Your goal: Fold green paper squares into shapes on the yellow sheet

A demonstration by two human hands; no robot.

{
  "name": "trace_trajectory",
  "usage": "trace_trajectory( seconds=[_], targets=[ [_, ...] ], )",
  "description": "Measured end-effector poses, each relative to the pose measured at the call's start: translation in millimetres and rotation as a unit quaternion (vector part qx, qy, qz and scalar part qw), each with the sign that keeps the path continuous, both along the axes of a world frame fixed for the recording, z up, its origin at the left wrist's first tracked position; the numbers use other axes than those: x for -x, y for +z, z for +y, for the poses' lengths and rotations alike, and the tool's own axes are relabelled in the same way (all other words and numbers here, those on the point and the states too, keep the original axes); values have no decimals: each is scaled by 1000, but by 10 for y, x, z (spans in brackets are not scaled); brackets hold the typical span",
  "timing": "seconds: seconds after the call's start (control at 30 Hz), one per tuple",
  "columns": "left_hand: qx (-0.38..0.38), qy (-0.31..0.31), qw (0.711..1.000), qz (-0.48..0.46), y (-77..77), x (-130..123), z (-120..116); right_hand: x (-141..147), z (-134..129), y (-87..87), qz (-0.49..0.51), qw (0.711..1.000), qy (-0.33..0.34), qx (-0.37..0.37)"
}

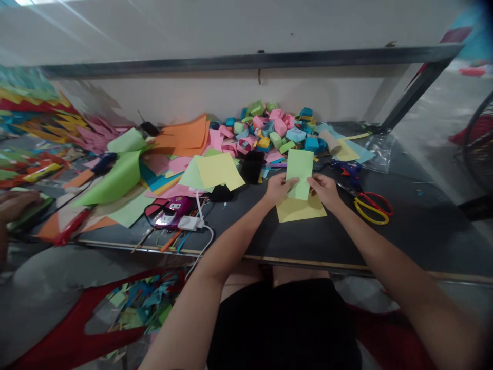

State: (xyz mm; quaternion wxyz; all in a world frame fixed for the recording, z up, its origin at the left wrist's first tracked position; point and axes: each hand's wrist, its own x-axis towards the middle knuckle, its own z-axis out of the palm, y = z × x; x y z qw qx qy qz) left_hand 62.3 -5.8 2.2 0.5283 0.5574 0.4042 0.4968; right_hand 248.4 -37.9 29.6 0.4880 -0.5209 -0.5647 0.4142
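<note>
A light green paper sheet (299,167) is held upright between my two hands, just above the dark tabletop. My left hand (278,188) pinches its left edge, thumb on the near face. On the opposite edge, my right hand (324,190) grips it the same way. Beneath the hands lies a yellow paper sheet (300,211), flat on the table and partly covered by the green one. To the right of my right hand are scissors (373,207) with red and yellow handles. A blue glue gun (348,172) rests just behind them.
Behind my hands is a heap of folded paper pieces (273,128). Orange sheets (181,136) and other coloured paper spread leftward. A purple power strip (175,211) with a white cable sits near the front edge. At far left is a co-worker's hand (19,205). A cardboard tube (330,140) lies behind right.
</note>
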Motion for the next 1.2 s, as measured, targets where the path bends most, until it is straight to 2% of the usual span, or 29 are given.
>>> trace_trajectory(
  seconds=[0.1,0.23,0.37,0.5,0.67,0.73,0.87,1.0,1.2],
  targets=[
    [14,-41,999,-9,3,-8,-27,-40,28,-41,-16,999,-34,-27],
    [-19,-41,998,-36,0,10,-17,-56,42,-82,-34,997,-32,-55],
    [-40,-46,996,-65,15,13,8,-17,32,-78,35,998,-25,-36],
    [-14,-55,994,-89,38,32,11,-5,35,-61,108,994,-6,-5],
    [50,-110,986,-116,60,108,40,-11,58,-55,122,992,20,6],
    [58,-102,989,-91,65,125,57,-10,65,-63,112,994,11,-10],
    [24,-76,997,-24,67,115,66,-30,68,-77,78,996,-5,-29],
    [15,-73,997,-32,65,81,51,-63,65,-70,67,997,19,-16],
    [38,-73,996,-37,67,53,15,-38,44,-36,65,998,-10,18]
  ],
)
